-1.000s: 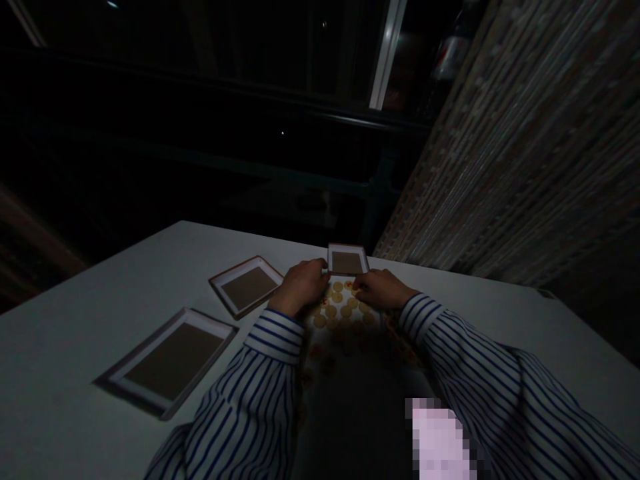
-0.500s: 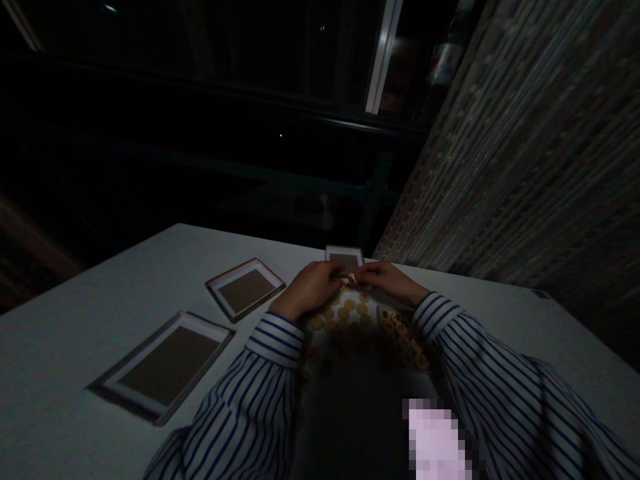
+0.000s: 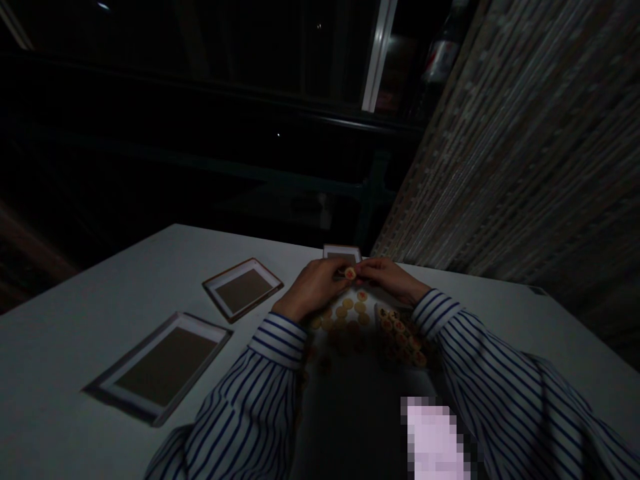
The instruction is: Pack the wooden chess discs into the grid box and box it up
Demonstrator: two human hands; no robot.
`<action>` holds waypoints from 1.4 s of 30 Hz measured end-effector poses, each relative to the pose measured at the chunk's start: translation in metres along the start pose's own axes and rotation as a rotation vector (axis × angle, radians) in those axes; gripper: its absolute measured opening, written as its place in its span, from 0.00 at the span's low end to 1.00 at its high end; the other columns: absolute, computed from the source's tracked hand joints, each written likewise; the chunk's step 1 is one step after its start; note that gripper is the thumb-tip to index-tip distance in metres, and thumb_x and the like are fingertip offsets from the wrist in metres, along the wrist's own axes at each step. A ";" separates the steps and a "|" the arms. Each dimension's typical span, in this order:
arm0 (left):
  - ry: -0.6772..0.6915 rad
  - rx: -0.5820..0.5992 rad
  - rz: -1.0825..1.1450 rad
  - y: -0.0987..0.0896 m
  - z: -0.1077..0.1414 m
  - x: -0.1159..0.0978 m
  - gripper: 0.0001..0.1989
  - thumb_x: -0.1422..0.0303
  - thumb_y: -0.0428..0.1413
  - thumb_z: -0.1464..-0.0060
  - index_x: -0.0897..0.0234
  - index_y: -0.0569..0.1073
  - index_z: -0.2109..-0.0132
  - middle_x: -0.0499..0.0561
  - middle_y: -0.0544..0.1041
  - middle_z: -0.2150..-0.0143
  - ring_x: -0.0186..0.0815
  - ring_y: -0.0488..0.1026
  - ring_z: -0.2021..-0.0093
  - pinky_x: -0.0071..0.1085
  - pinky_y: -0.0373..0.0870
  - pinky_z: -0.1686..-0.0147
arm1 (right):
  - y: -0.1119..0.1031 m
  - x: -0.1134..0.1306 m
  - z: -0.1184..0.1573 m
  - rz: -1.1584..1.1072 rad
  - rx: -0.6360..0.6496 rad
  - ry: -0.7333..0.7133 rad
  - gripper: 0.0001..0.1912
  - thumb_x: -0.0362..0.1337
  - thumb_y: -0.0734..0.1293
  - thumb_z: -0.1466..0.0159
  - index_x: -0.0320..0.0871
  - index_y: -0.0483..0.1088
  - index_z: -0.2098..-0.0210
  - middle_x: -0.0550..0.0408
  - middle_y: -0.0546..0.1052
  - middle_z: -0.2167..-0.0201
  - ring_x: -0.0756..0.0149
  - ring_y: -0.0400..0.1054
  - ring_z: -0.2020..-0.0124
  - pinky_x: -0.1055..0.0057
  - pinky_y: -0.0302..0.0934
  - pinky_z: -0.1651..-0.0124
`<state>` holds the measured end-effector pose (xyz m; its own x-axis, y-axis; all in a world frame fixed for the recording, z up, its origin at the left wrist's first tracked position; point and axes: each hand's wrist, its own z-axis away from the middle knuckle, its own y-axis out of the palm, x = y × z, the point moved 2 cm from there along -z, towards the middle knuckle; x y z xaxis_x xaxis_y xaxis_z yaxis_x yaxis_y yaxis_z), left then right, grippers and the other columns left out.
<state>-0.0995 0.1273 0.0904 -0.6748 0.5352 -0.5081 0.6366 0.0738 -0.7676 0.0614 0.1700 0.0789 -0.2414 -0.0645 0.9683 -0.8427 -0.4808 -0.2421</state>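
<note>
A round pale-yellow piece with a red mark (image 3: 351, 273) is held up between both hands, its marked face turned toward me. My left hand (image 3: 317, 285) pinches it from the left. From the right, the fingertips of my right hand (image 3: 389, 277) are closed at its edge. Below my hands, several round yellow pieces (image 3: 341, 312) lie loose on the table, some with red marks showing. Beside my right wrist, more marked pieces (image 3: 400, 333) sit close together in rows in what looks like a box, partly in shadow.
Two framed panels (image 3: 167, 367) (image 3: 243, 290) lie on the white table (image 3: 125, 273) at the left. A third frame (image 3: 342, 252) is behind my hands. A beaded curtain (image 3: 500, 167) hangs at the right, near a bottle (image 3: 441, 60).
The piece between my fingers has turned so that its red-marked face now shows. My hands have stayed almost in the same place, and the view has shifted slightly.
</note>
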 end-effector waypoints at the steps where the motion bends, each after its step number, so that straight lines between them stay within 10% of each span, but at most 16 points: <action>1: 0.003 -0.003 -0.006 0.000 0.000 -0.001 0.12 0.63 0.50 0.47 0.61 0.72 0.57 0.50 0.76 0.61 0.36 0.71 0.60 0.30 0.64 0.61 | 0.000 0.000 0.000 -0.006 0.001 0.000 0.11 0.42 0.67 0.47 0.41 0.73 0.68 0.58 0.75 0.75 0.75 0.65 0.73 0.76 0.53 0.69; 28: 0.064 -0.017 -0.097 -0.003 -0.002 -0.022 0.11 0.66 0.48 0.46 0.62 0.72 0.59 0.51 0.76 0.62 0.36 0.71 0.61 0.29 0.63 0.63 | -0.013 0.003 0.035 0.350 -0.302 -0.274 0.10 0.36 0.61 0.43 0.39 0.71 0.68 0.53 0.76 0.69 0.66 0.68 0.65 0.68 0.60 0.58; 42: 0.146 -0.018 -0.215 0.005 -0.003 -0.040 0.13 0.64 0.49 0.45 0.62 0.71 0.56 0.52 0.75 0.60 0.37 0.69 0.59 0.33 0.62 0.58 | -0.014 0.004 0.055 0.122 -0.262 -0.263 0.08 0.38 0.64 0.45 0.41 0.70 0.68 0.53 0.76 0.69 0.66 0.70 0.65 0.69 0.61 0.60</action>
<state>-0.0680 0.1089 0.1085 -0.7354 0.6210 -0.2713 0.4914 0.2132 -0.8444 0.0985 0.1278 0.0896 -0.2444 -0.3459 0.9059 -0.9180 -0.2183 -0.3311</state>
